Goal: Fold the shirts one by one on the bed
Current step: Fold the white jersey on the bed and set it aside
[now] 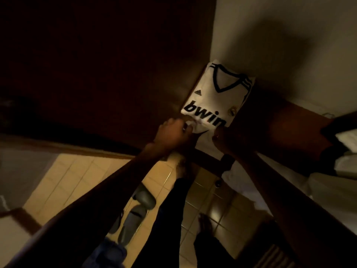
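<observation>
White shirt, edge in curled fingers of left hand; right hand shadowed, fingers indiscernible.

Centre: we see the jersey, a smooth white cloth with a faint sheen; its black lettering looks matt and printed. At 10 o'clock we note the dark panel, apparently wood with a dull varnish. At 3 o'clock we find a reddish-brown ledge of like finish. At 1 o'clock the wall looks matt and painted. At 7 o'clock the floor tiles are glazed and glossy. At 6 o'clock the grey sandals look matt and rubbery. At 4 o'clock the bedding is soft white cloth.
</observation>
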